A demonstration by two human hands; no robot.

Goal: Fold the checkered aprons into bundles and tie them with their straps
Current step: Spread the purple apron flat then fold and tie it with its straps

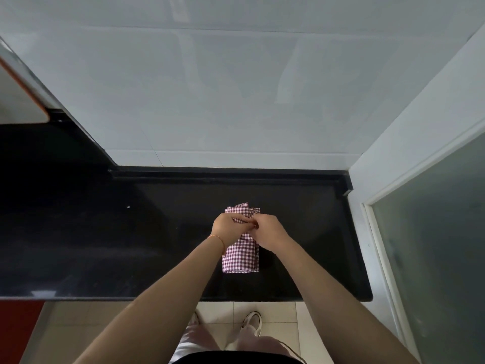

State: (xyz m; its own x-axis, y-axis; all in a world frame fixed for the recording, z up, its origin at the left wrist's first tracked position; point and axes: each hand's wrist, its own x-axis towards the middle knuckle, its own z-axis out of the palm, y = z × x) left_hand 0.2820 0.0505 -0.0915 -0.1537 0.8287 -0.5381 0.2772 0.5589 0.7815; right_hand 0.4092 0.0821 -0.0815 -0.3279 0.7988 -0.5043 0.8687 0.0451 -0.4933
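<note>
Your L hand [227, 227] & R hand [267, 229] meet over the folded checkered apron [240, 256], fingers pinching its strap [242, 220]. Apron lies on the black counter [131, 245], mid-depth.

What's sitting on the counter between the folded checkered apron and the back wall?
Nothing. In the head view, only bare black counter lies between the checkered apron and the tiled wall, up to the raised back lip.

A folded apron bundle [240, 254] lies on the bench [105, 245], right of centre. Both hands meet on its far half, left hand [227, 227] beside right hand [269, 228].
</note>
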